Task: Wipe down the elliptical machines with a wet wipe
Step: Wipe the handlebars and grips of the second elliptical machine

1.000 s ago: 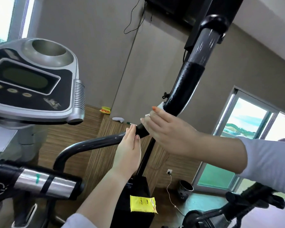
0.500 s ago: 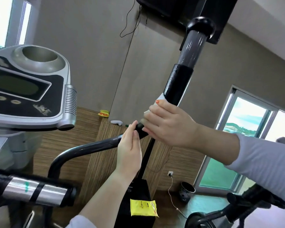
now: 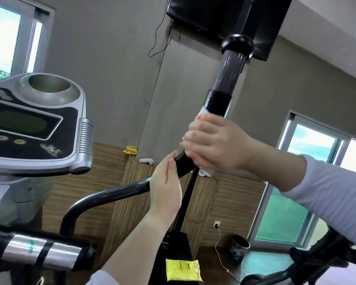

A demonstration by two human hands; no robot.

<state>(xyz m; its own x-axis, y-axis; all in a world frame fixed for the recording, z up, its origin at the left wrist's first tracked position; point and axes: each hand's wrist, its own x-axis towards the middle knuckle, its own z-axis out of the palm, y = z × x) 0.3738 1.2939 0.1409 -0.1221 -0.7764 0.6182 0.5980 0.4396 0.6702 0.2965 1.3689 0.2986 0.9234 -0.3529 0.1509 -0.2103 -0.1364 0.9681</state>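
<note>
Your right hand, centre right of the frame, curls its fingers round the elliptical's upright handlebar, pressing a white wet wipe against it. Only a corner of the wipe shows above your index finger. Your left hand, just below at centre, lies against the bend of the same bar, fingers straight and pressed together. The grey console sits at the left. You seem midway through wiping this handle, with the glossy upper section and round end cap above your grip. The next move likely calls for sliding the wrapped wipe upward, keeping pressure all round the bar.
</note>
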